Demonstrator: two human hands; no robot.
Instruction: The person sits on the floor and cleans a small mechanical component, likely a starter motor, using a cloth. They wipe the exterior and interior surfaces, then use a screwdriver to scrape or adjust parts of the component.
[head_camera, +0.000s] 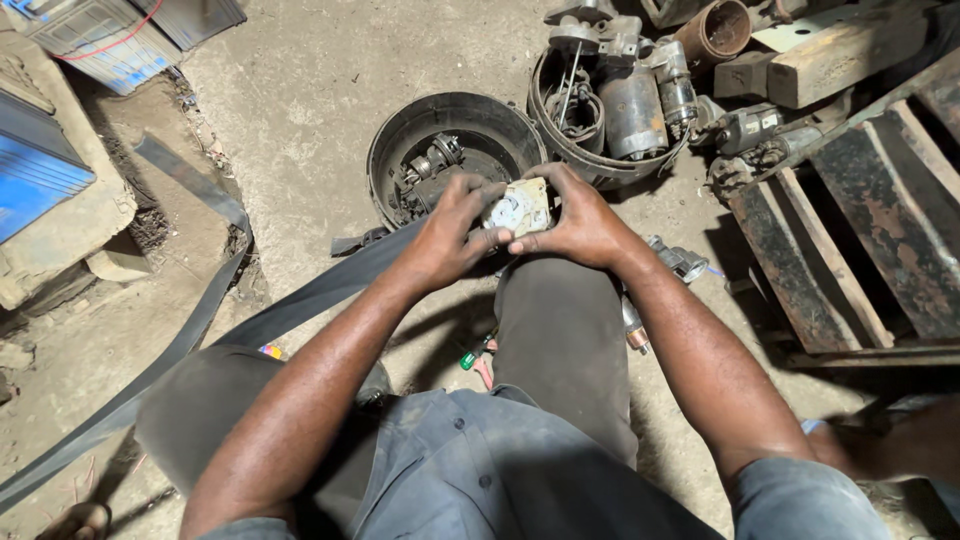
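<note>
Above one knee, both hands (515, 232) grip a pale metal part (519, 208).

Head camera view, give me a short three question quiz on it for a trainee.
1. True or false: both hands grip the pale metal part.
2. Which sits nearest beyond the left hand? A) the round black tub B) the blue crate
3. What long black thing lies across the floor at left?

Key: 1 true, with the right hand too. 2 A. 3 a rubber strip.
</note>
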